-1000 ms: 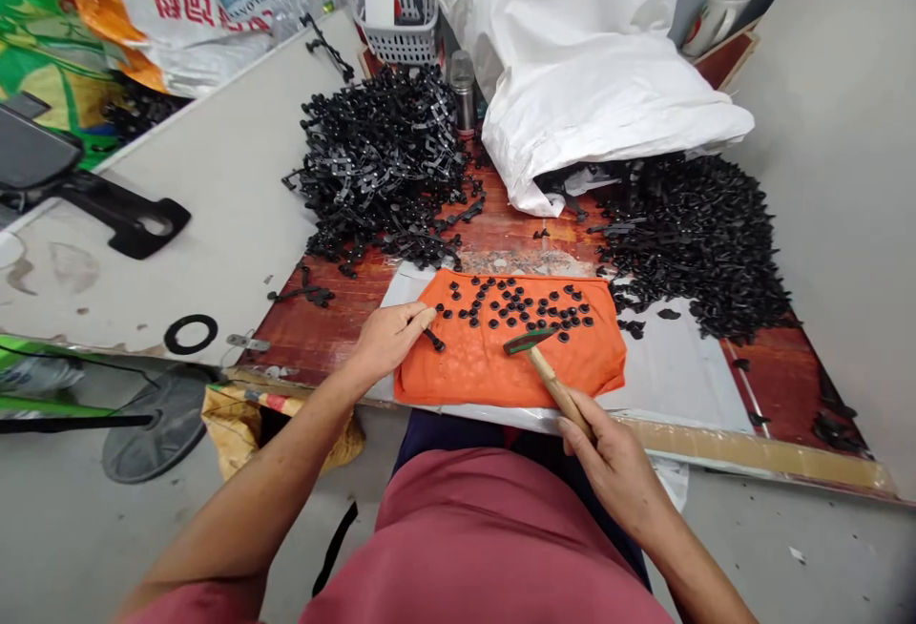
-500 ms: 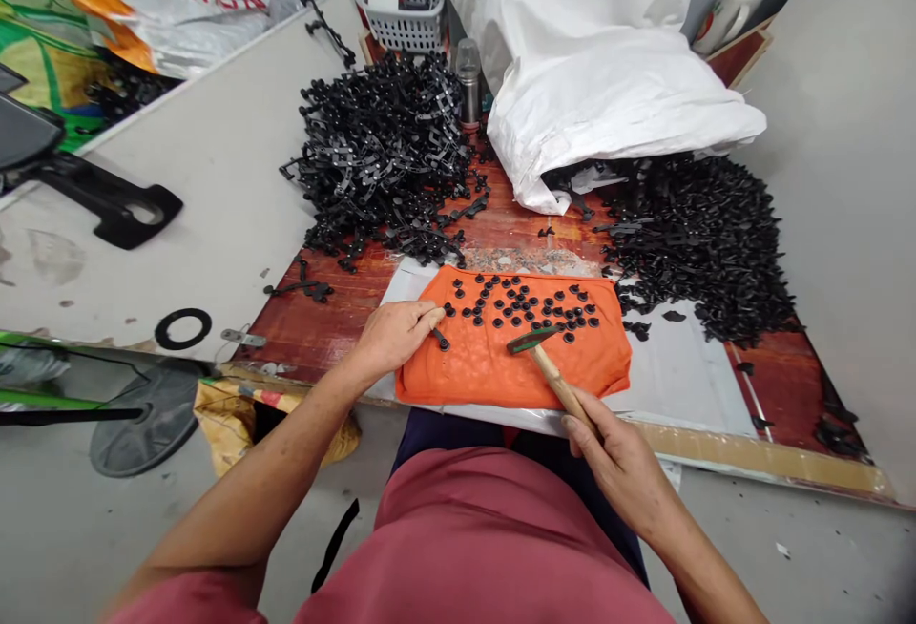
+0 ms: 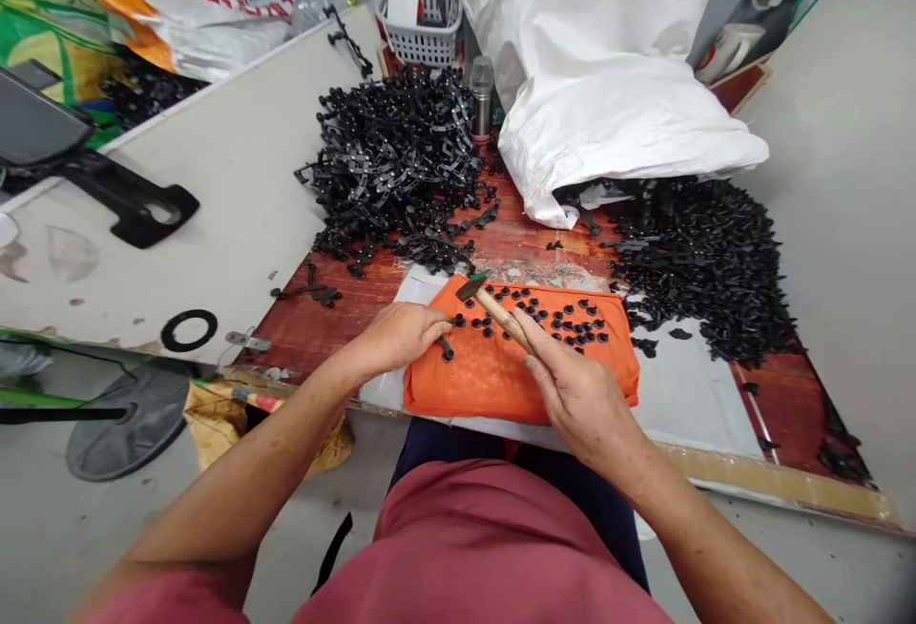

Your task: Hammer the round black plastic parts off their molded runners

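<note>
My right hand [image 3: 572,381] is wrapped round the wooden handle of a hammer [image 3: 505,315], its dark green-edged head raised above the upper left of an orange cloth pad [image 3: 501,385]. At the pad's left edge my left hand [image 3: 405,338] pinches a small black strip part [image 3: 447,350] with a round end, partly hidden by the fingers. Several small round black pieces [image 3: 577,325] stand on the upper half of the pad, and the hammer covers some of them.
A big heap of black strip parts [image 3: 401,147] lies at the back left. On the right, a pile of small black pieces [image 3: 708,261] spills from a white sack [image 3: 630,118]. A grey basket [image 3: 422,37] and a metal flask [image 3: 482,99] stand behind. A black ring [image 3: 189,329] lies on the white board.
My right hand has carried the hammer up and to the left, toward my left hand. My left hand keeps its pinch at the pad's left edge. The whole view has shifted slightly.
</note>
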A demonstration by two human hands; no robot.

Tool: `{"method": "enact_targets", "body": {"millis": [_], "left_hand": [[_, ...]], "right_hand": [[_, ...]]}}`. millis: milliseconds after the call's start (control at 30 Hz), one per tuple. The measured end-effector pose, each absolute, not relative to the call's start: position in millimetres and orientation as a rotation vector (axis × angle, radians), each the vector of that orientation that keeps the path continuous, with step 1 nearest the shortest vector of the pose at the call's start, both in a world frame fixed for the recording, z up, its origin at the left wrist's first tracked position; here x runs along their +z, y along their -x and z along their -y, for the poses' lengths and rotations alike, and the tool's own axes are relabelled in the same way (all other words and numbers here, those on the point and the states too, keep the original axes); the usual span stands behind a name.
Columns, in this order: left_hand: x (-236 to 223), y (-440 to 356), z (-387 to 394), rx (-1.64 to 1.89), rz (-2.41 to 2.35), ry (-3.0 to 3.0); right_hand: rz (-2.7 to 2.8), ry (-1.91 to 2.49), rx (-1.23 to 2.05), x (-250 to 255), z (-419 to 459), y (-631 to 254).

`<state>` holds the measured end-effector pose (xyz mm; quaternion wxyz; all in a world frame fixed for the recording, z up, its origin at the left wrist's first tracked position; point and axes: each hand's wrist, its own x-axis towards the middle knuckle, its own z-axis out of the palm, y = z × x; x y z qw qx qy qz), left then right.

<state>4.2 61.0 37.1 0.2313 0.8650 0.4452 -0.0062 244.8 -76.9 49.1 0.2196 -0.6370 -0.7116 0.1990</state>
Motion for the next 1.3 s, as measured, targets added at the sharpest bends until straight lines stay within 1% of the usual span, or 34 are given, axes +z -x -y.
{"method": "enact_targets", "body": {"millis": [100, 300, 400, 500, 633, 767, 867, 1000, 1100, 1233, 1300], "left_hand": [[36.1, -3.2, -61.4, -0.046, -1.229, -2.376], [37.3, -3.6, -60.6, 0.029, -1.232, -2.331], [36.0, -3.9, -60.1, 0.020, -1.241, -2.329], [33.7, -2.7, -60.1, 0.043, -1.230, -2.323], [31.9, -1.5, -60.5, 0.055, -1.221, -2.294], [30.9, -0.6, -59.2, 0.005, -1.230, -2.299], [34.4, 2.1, -54.6, 0.116, -1.213, -2.226], [46.5, 2.3, -42.1, 0.268, -1.132, -1.974], [54.3, -7.2, -29.8, 0.254, -0.972, -1.743], [57.4, -26.2, -16.7, 0.185, -0.805, -1.501], [56.8, -30.8, -14.5, 0.234, -0.781, -1.441]], "right_hand": [[2.111, 1.887, 0.481, 41.5, 72.4, -240.6], [2.105, 1.787, 0.392, 40.5, 77.6, -240.5], [2.201, 1.839, 0.390, 36.2, 79.8, -240.6], [2.144, 1.809, 0.389, 30.1, 78.9, -240.9], [2.182, 1.936, 0.372, 30.2, 70.8, -240.2], [2.201, 1.964, 0.467, 38.5, 64.9, -241.3], [2.097, 1.904, 0.565, 40.6, 71.4, -245.3], [1.766, 1.749, 0.697, 41.0, 83.5, -249.9], [1.590, 1.621, 0.814, 45.4, 82.8, -245.5], [1.494, 1.412, 1.068, 45.4, 76.1, -231.8], [1.461, 1.405, 1.114, 39.8, 76.7, -227.2]]}}
